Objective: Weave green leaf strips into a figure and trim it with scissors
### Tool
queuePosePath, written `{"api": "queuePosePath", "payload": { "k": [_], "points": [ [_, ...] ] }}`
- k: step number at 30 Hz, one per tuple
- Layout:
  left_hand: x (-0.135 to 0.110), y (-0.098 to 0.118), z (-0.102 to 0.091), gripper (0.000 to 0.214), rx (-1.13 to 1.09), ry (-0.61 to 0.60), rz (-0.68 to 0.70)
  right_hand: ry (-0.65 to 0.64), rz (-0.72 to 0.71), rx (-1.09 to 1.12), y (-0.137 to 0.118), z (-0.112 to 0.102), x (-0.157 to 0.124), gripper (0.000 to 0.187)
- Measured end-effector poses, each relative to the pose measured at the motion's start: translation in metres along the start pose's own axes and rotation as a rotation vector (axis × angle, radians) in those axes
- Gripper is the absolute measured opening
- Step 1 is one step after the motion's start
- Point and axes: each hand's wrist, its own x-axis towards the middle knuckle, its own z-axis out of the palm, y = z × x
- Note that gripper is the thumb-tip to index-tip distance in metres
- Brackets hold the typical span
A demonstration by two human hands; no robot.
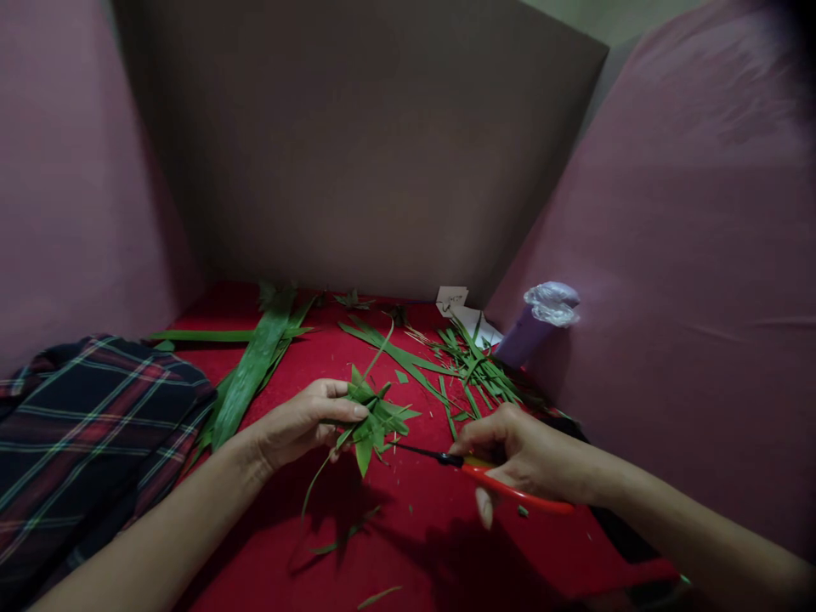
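Between the thumb and fingers of my left hand [312,416] is a star-shaped piece of folded green leaf [376,418], with pointed tips and thin strands trailing from it. My right hand [510,455] grips a pair of scissors [510,491] with orange handles and dark blades. The scissors' tip reaches the lower right side of the leaf star; I cannot tell whether it touches. Below both hands spreads a red cloth [306,510], where a cut leaf strip [341,542] and small scraps lie.
Long broad leaves [258,365] lie at the left, beside a plaid cloth [108,416]. A heap of cut leaf strips [478,365] is at the right, near white paper [475,325] and a purple container with clear plastic on top [529,336]. A grey wall [357,153] stands behind.
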Motion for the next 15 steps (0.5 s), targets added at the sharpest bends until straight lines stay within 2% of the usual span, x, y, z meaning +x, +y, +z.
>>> {"api": "queuePosePath", "payload": {
  "k": [2, 4, 7, 10, 13, 15],
  "points": [
    [0.0, 0.0, -0.001, 0.015, -0.008, 0.01, 0.007, -0.028, -0.016, -0.018, 0.0, 0.0, -0.002, 0.015],
    [0.001, 0.0, -0.001, 0.013, -0.018, 0.019, 0.028, -0.003, -0.039, -0.091, 0.002, 0.004, -0.001, 0.012],
    [0.0, 0.003, 0.001, 0.012, -0.03, 0.019, 0.05, 0.156, -0.09, -0.285, 0.012, 0.017, 0.006, 0.012],
    [0.0, 0.004, 0.004, 0.012, -0.045, 0.022, 0.072, 0.349, -0.145, -0.506, 0.028, 0.035, 0.022, 0.021],
    [-0.001, 0.004, 0.007, 0.012, -0.066, 0.039, 0.102, 0.406, -0.143, -0.674, 0.038, 0.049, 0.038, 0.018],
    [-0.001, 0.004, 0.007, 0.013, -0.077, 0.052, 0.112, 0.518, -0.142, -0.69, 0.038, 0.056, 0.044, 0.016]
  ]
}}
